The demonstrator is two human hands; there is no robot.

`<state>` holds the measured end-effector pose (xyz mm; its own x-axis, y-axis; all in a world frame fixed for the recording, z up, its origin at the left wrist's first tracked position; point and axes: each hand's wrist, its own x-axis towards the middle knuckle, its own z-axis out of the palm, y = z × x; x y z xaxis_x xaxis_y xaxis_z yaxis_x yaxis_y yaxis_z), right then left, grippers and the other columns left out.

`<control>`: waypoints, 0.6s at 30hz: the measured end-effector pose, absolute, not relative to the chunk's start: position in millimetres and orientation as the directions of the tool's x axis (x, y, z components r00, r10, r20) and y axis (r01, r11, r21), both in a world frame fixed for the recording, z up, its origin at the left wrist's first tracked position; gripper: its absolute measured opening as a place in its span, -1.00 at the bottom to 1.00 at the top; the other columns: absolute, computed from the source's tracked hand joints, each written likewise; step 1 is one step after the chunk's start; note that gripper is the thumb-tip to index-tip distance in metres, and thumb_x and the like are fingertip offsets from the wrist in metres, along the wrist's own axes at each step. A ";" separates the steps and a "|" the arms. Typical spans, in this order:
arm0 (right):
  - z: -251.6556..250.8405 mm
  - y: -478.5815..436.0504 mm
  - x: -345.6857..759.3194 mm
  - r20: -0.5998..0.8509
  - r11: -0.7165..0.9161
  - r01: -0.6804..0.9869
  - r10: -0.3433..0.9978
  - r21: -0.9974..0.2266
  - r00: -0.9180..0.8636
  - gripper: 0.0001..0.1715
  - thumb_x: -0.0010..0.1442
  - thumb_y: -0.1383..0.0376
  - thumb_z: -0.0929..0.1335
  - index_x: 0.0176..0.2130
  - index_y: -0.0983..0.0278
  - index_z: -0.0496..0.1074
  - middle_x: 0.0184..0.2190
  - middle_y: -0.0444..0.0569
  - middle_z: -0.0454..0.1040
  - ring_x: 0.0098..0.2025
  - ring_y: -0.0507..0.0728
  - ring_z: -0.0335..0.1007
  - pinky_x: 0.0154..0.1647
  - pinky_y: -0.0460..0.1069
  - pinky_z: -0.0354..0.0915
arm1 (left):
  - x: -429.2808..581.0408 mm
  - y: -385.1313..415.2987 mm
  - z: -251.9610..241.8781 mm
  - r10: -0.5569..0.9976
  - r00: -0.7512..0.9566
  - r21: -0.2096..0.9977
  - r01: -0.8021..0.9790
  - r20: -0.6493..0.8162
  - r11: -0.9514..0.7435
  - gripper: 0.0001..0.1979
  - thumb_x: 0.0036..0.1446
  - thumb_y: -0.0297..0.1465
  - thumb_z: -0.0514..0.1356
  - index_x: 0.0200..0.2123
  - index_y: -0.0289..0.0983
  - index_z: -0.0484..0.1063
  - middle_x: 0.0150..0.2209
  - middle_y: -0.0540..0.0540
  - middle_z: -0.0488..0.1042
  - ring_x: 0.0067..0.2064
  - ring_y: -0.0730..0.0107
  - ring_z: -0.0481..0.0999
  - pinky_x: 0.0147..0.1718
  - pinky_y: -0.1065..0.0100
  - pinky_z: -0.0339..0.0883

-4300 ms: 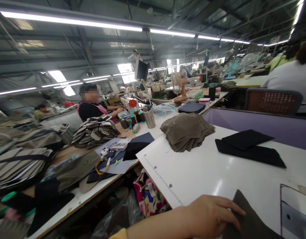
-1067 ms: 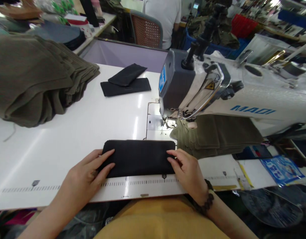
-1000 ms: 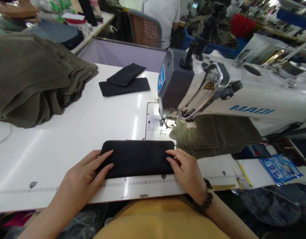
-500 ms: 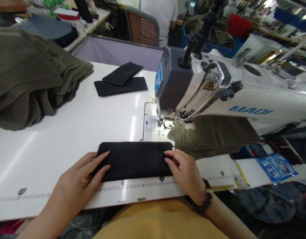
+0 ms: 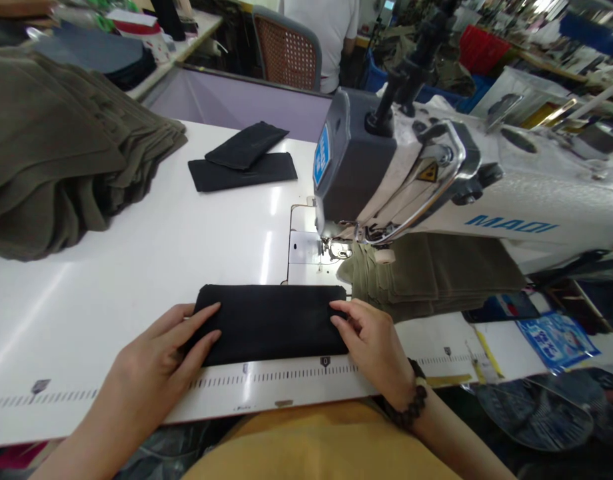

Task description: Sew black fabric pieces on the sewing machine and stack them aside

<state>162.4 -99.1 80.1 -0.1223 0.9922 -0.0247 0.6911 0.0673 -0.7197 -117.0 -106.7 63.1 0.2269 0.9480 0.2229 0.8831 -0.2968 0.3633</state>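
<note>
A black rectangular fabric piece [image 5: 274, 325] lies flat at the table's front, its lower edge just above the printed ruler. My left hand [image 5: 161, 357] grips its left end, thumb and forefinger on top and the other fingers partly hidden at the edge. At the right end my right hand [image 5: 369, 343] pinches the fabric between thumb and fingers. The sewing machine [image 5: 356, 167] stands just beyond, its presser foot [image 5: 331, 248] above and right of the fabric, apart from it. Two more black fabric pieces [image 5: 244, 173] lie crossed farther back.
A tall pile of olive fabric pieces [image 5: 51, 153] covers the left of the table. More olive pieces [image 5: 436, 270] are stacked under the machine arm. A blue packet [image 5: 558, 339] lies at the right front edge. Behind the table are a chair [image 5: 286, 50] and a person in white [image 5: 319, 33].
Both hands keep the same hold on the black fabric piece, which stays in place. Only the camera view has shifted slightly.
</note>
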 end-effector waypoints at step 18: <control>70.0 -99.8 167.9 0.009 0.117 0.746 0.989 -0.655 -0.148 -0.72 0.13 0.22 0.24 -0.21 0.26 0.44 -0.36 -0.02 0.48 -0.38 0.10 0.40 -0.40 -0.06 0.32 | -106.8 -112.5 74.2 0.975 0.173 0.519 0.825 0.140 -0.221 -0.73 0.15 -0.39 0.00 -0.11 -0.30 0.35 -0.29 -0.10 0.33 -0.28 0.42 0.40 -0.31 0.42 0.36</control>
<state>167.9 -99.8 70.0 -0.1478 0.9890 0.0088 0.7462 0.1173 -0.6553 -106.8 -112.5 74.2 0.1734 0.9748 0.1402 0.8254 -0.2215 0.5193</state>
